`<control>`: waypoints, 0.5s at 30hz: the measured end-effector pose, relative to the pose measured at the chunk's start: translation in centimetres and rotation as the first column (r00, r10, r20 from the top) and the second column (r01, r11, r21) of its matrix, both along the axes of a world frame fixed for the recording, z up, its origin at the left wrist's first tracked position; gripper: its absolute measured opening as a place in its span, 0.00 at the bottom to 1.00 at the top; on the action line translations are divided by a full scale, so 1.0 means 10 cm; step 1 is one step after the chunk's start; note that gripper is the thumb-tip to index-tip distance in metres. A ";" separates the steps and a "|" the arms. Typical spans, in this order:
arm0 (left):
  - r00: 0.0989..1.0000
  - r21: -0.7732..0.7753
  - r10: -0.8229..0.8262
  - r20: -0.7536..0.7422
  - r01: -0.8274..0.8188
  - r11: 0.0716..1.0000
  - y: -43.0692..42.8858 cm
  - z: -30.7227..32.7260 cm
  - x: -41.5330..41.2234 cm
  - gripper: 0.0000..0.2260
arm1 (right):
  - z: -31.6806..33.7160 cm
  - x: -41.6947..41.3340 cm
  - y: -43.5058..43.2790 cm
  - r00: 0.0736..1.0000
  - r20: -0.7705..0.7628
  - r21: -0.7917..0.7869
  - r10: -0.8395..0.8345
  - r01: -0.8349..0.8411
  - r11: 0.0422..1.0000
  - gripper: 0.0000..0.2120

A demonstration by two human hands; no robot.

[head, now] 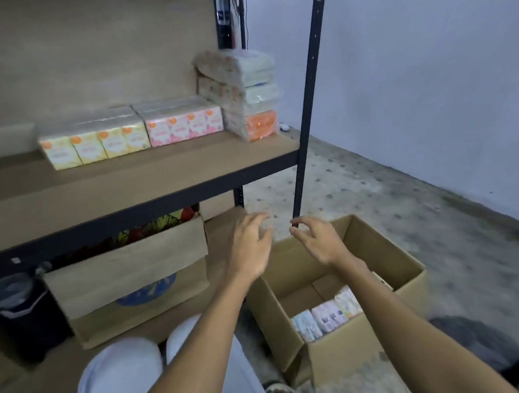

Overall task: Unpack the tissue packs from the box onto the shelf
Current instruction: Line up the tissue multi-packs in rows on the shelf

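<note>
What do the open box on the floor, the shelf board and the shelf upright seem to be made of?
Open box: brown cardboard, probably corrugated, matte, with folded flaps.
Shelf board: probably fibreboard or chipboard; flat matte brown, no grain visible.
Shelf upright: likely painted metal; thin, dark, with a row of punched holes.

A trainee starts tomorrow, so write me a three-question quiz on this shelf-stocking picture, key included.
1. True or false: the left hand and right hand each grip a pack.
2. Which pack stands beside the yellow pack on the shelf? A. pink pack B. green pack C. purple pack
3. Fill in: the remaining packs lie in the cardboard ____.
Key: 1 false; 2 A; 3 box.
</note>
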State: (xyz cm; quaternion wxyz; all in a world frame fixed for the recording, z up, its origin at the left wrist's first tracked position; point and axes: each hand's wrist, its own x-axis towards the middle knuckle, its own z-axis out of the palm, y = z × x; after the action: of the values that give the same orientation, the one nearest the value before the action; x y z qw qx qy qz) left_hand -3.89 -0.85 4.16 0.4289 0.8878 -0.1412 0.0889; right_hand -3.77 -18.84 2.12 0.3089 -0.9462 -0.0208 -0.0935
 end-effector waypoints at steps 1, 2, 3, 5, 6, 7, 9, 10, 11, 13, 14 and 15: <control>0.999 0.016 -0.020 -0.034 0.021 1.000 -0.09 -0.09 -0.02 0.15 | -0.10 -0.04 -0.09 0.999 -0.035 -0.006 -0.017 0.017 1.000 0.18; 0.997 0.038 -0.043 -0.066 0.046 0.998 -0.17 -0.19 -0.04 0.15 | -0.21 -0.08 -0.18 0.997 -0.068 -0.012 -0.032 0.032 0.999 0.18; 0.993 0.061 -0.065 -0.102 0.072 0.996 -0.24 -0.28 -0.06 0.16 | -0.32 -0.12 -0.26 0.993 -0.111 -0.017 -0.049 0.047 0.999 0.18; 0.977 0.082 -0.095 -0.191 0.112 0.990 -0.38 -0.47 -0.10 0.16 | -0.53 -0.19 -0.38 0.978 -0.197 -0.018 -0.069 0.067 0.998 0.17; 0.964 0.074 -0.105 -0.245 0.127 0.989 -0.45 -0.56 -0.11 0.17 | -0.62 -0.22 -0.43 0.971 -0.229 -0.017 -0.073 0.071 0.997 0.17; 0.950 0.064 -0.117 -0.291 0.142 0.988 -0.50 -0.65 -0.12 0.17 | -0.72 -0.24 -0.46 0.963 -0.259 -0.019 -0.077 0.074 0.997 0.18; 0.925 0.070 -0.138 -0.354 0.173 0.982 -0.61 -0.83 -0.12 0.18 | -0.89 -0.27 -0.51 0.947 -0.313 -0.025 -0.069 0.064 0.998 0.20; 0.915 0.086 -0.140 -0.379 0.185 0.979 -0.65 -0.92 -0.12 0.18 | -0.97 -0.27 -0.53 0.938 -0.341 -0.034 -0.061 0.052 0.998 0.21; 0.904 0.108 -0.139 -0.405 0.198 0.974 -0.69 -1.00 -0.11 0.18 | -1.05 -0.26 -0.55 0.927 -0.372 -0.047 -0.052 0.037 0.998 0.21; 0.874 0.149 -0.135 -0.467 0.228 0.962 -0.76 -1.16 -0.07 0.19 | -1.20 -0.24 -0.57 0.903 -0.429 -0.070 -0.030 0.000 0.998 0.23; 0.852 0.169 -0.127 -0.508 0.243 0.955 -0.79 -1.24 -0.05 0.20 | -1.28 -0.22 -0.58 0.889 -0.457 -0.083 -0.020 -0.020 0.996 0.23; 0.827 0.192 -0.113 -0.550 0.257 0.947 -0.82 -1.30 -0.03 0.20 | -1.34 -0.20 -0.59 0.871 -0.490 -0.095 -0.015 -0.037 0.995 0.23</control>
State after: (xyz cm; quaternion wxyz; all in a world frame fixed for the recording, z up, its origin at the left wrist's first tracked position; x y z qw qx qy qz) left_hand -4.17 -9.03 -8.84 0.3384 0.9074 -0.1133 -0.2221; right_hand -5.79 -24.70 -11.32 0.2562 -0.9533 0.0481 0.1524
